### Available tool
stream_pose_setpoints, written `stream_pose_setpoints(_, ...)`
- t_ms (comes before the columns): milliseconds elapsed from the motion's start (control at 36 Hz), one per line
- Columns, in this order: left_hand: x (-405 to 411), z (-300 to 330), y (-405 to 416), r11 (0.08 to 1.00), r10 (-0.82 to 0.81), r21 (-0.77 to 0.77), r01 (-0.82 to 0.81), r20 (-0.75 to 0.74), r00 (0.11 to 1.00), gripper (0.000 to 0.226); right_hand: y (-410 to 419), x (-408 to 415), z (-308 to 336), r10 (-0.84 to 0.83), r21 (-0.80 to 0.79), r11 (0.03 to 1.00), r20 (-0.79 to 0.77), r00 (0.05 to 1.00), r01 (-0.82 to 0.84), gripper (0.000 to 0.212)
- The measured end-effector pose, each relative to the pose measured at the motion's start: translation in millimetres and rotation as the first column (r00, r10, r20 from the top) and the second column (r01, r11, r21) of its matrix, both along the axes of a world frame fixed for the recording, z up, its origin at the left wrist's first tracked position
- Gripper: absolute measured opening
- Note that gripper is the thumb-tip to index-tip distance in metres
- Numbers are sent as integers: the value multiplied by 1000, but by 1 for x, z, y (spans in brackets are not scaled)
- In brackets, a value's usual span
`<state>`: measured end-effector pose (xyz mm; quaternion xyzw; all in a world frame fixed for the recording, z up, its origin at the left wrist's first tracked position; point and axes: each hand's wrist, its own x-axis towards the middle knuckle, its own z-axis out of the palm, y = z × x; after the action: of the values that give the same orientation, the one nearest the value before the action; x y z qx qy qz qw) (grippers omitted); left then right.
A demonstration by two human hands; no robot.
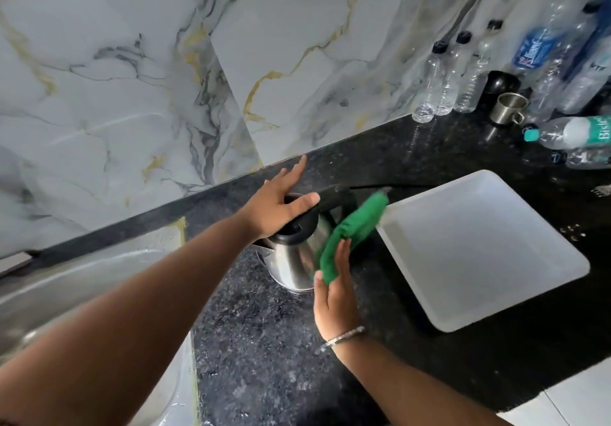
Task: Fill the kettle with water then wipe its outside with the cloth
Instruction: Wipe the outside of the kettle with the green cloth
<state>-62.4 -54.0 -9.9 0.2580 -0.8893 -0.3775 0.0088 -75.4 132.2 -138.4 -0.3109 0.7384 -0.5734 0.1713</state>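
Note:
A steel kettle [291, 262] with a black lid and black handle stands upright on the black granite counter [264, 343]. My left hand [281, 202] rests flat on top of its lid, fingers spread. My right hand [334, 293] presses a green cloth [352, 230] against the kettle's right side, below the handle. The cloth drapes from the handle area down to my fingers. The kettle's lower right side is hidden behind cloth and hand.
A steel sink [66, 293] lies at the left. A white tray [479, 247] sits right of the kettle. Several plastic bottles [446, 78] and a steel cup [507, 108] stand at the back right. A marble wall [165, 78] rises behind the counter.

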Motion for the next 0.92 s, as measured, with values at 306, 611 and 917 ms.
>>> stream_pose_setpoints(306,-6,1,9,982,176,-89,-165,144,974,110,28,-41,27,-160,47,987,355,921,153,37)
stream_pose_setpoints(611,-5,-10,29,839,544,-34,-544,90,834,104,-25,10,58,-1,-171,985,-71,997,-11,67)
stream_pose_setpoints(917,-5,-4,29,846,533,-40,-532,119,838,105,1,11,-24,-11,178,983,-134,991,35,80)
